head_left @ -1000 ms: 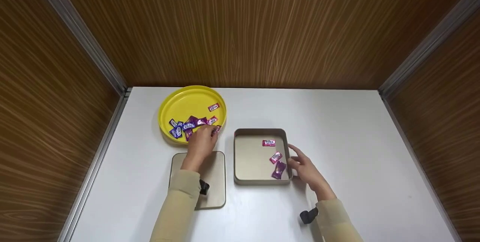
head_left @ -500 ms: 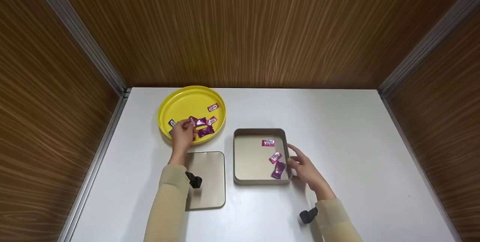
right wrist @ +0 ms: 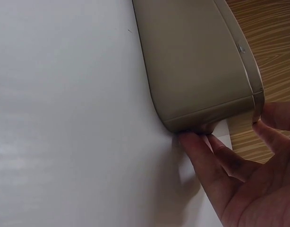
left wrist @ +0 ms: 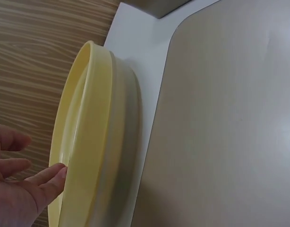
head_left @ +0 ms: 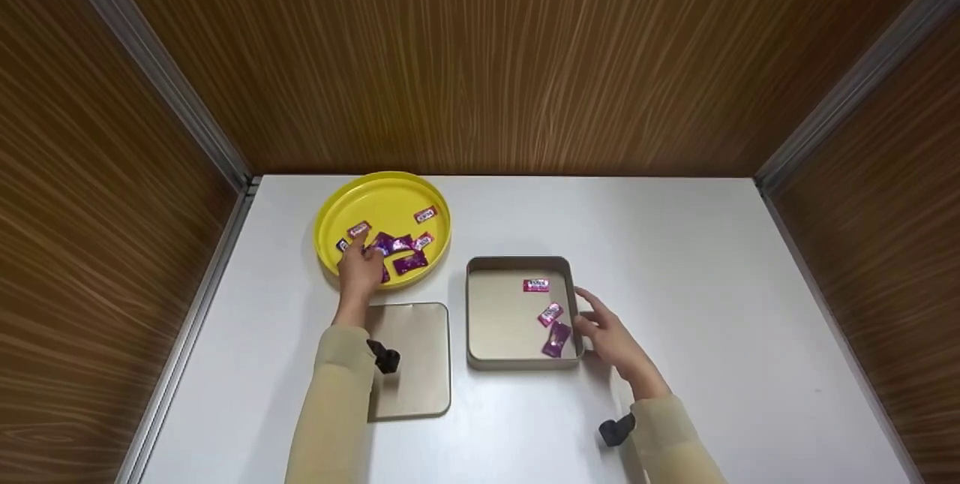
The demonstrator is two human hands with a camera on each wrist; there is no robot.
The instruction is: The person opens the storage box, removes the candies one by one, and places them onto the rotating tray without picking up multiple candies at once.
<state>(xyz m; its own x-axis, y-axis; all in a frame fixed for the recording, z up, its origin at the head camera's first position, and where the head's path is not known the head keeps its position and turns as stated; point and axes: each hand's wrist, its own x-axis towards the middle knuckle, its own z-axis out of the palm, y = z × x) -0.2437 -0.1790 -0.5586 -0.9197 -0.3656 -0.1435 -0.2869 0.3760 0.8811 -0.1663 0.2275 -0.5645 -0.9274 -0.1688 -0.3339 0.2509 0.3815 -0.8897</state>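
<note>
In the head view, my left hand (head_left: 360,268) reaches over the front left of the round yellow tray (head_left: 379,190). Its fingers look extended, and a fingertip meets a pink wrapped candy (head_left: 358,229). Several purple and pink candies (head_left: 410,263) lie to its right, and part of the pile is hidden under the hand. My right hand (head_left: 615,338) rests its fingers against the right wall of a square metal tin (head_left: 517,364). Inside the tin are two pink candies (head_left: 550,314) and a purple candy (head_left: 556,339). The right wrist view has the fingertips (right wrist: 194,142) touching the tin's outer side.
A flat metal lid (head_left: 411,360) lies left of the tin, partly under my left forearm. The white table (head_left: 675,244) ends at wood-patterned panels (head_left: 502,56) at the back and both sides.
My left hand has moved left across the yellow tray. A pink candy now shows by its fingertip at the tray's left. My right hand and the tin have stayed put.
</note>
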